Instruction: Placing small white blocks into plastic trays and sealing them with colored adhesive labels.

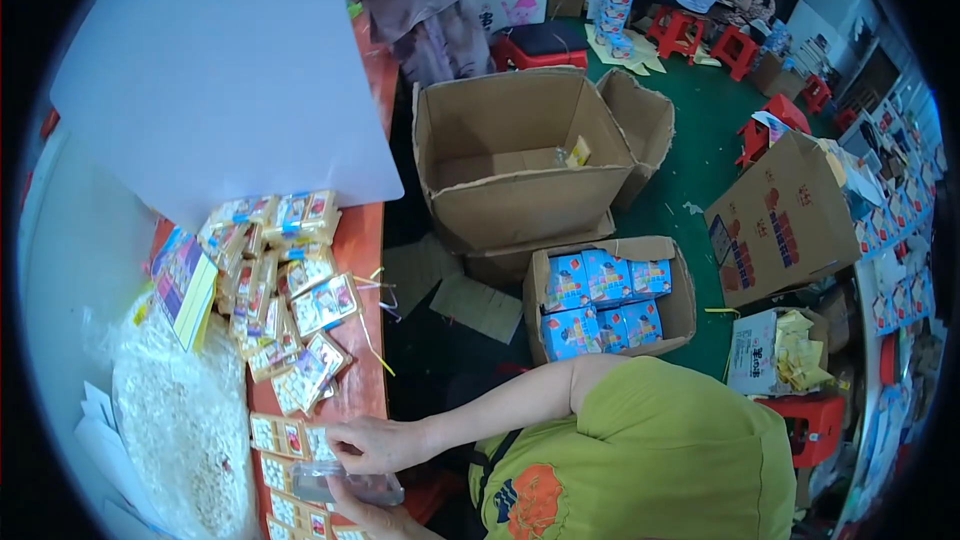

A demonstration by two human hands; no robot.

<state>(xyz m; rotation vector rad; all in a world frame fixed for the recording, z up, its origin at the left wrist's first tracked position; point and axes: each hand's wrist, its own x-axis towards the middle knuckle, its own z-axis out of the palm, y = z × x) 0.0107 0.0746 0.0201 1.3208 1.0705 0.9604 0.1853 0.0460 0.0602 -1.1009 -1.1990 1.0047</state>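
Observation:
My right hand [377, 445] reaches in over the table's edge, fingers bent and closed above a row of flat trays [278, 435] with small white pieces and red pictures. What its fingertips pinch, if anything, is hidden. Just below it, my left hand [375, 514] grips a transparent plastic case [345, 485], with the thumb lying across it. The case is over the lower trays. Beyond the trays lies a heap of wrapped, yellow-edged packs [300, 300] with coloured labels.
A large transparent bag of white pieces [185, 420] lies left of the trays. A white panel [230, 70] stands behind the packs. Right of the red table [362, 370] are a large open carton [520, 190] and a carton [683, 315] holding blue boxes. Other people sit far back near red stools [676, 32].

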